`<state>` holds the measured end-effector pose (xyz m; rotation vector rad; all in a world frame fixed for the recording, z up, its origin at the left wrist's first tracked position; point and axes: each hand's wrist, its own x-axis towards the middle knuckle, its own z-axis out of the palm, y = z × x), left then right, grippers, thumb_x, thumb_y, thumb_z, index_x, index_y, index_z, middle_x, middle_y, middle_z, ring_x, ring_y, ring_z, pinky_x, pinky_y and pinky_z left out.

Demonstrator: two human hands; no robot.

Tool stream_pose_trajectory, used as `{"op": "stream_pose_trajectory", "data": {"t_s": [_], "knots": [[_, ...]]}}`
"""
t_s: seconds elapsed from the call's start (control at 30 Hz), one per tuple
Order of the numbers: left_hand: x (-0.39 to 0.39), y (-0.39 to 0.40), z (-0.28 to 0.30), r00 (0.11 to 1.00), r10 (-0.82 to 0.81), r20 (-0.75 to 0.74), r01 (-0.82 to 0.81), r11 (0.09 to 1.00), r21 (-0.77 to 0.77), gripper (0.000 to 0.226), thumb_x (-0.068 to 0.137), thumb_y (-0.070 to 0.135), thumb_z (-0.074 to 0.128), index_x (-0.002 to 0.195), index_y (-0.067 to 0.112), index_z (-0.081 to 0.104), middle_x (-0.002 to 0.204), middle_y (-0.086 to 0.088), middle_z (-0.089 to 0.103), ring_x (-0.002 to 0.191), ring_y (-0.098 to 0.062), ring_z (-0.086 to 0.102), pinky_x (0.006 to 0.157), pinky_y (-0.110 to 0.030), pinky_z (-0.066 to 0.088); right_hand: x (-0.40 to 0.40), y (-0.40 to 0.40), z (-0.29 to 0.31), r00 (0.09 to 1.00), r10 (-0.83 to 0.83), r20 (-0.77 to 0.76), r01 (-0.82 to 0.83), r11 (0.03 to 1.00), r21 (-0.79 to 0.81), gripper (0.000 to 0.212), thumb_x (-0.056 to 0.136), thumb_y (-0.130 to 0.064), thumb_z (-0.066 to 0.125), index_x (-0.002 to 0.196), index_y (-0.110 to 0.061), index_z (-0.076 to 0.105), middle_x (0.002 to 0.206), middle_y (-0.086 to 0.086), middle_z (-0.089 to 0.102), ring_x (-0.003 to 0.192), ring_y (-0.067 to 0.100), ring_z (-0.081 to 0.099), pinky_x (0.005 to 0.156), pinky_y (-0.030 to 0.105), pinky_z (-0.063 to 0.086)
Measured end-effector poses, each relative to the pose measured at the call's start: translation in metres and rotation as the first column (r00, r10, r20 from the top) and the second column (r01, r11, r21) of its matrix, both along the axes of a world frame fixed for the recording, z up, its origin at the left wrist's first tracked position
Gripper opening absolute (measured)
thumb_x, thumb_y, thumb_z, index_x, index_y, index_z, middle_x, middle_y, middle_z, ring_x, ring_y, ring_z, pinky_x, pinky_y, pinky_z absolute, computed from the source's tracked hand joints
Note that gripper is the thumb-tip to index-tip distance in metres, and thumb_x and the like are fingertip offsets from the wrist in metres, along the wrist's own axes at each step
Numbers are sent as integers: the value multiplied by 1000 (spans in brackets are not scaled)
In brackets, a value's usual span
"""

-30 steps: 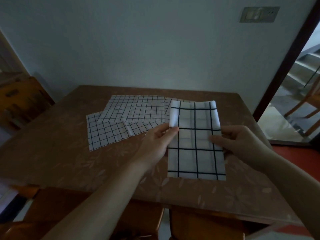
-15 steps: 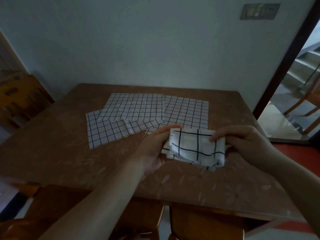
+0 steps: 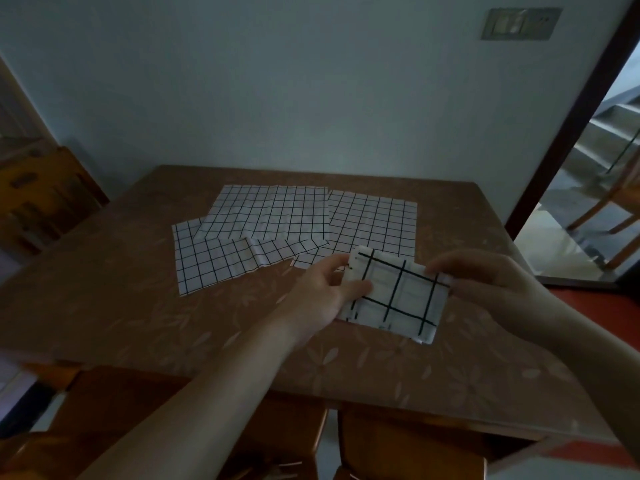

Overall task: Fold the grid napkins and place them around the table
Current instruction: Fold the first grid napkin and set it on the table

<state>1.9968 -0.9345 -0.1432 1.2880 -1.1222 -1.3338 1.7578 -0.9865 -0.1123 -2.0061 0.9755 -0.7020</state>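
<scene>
**Fingers pinch both ends of folded napkin**

Fingers (image 3: 349,289) of the left hand (image 3: 322,299) pinch the left end of the folded napkin (image 3: 398,299), thumb on top. The right hand (image 3: 491,285) pinches its far right corner, fingertips curled over the edge. Napkin sits between the two hands, held just above the near right part of the table (image 3: 104,306); whether its lower edge touches the surface cannot be told. Its long axis runs left to right, tilted slightly down toward the right. Judgement: both hands are equally placed, so either can set it down. Flat napkins (image 3: 277,216) lie overlapping beyond the hands, toward the far middle, not yet folded.
</scene>
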Motion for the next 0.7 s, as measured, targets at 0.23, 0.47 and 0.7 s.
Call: {"op": "stream_pose_trajectory", "data": {"t_s": [0.23,0.47,0.7], "knots": [[-13,6,6,969,-195,149,209,974,-91,22,93,16,64,114,24,66,108,-4,71,100,-19,70,85,-37,59,30,10,-1,955,-98,-281,49,983,-177,28,92,-44,50,77,-26,65,69,-6,65,63,2,60,53,15,42],[-19,5,0,913,-164,372,224,966,-125,37,100,41,47,99,7,63,83,-4,65,71,-14,63,63,-28,50,33,15,-6,973,-186,-139,141,949,-283,28,93,-35,55,66,-29,63,66,-16,64,59,1,58,51,10,41],[-13,0,-11,940,140,312,-15,929,-370,42,102,32,46,71,5,53,59,-5,46,52,-20,43,48,-28,35,18,19,-17,987,-73,145,29,958,287,31,79,-36,60,91,-9,67,80,3,75,73,20,73,61,30,61]]}}
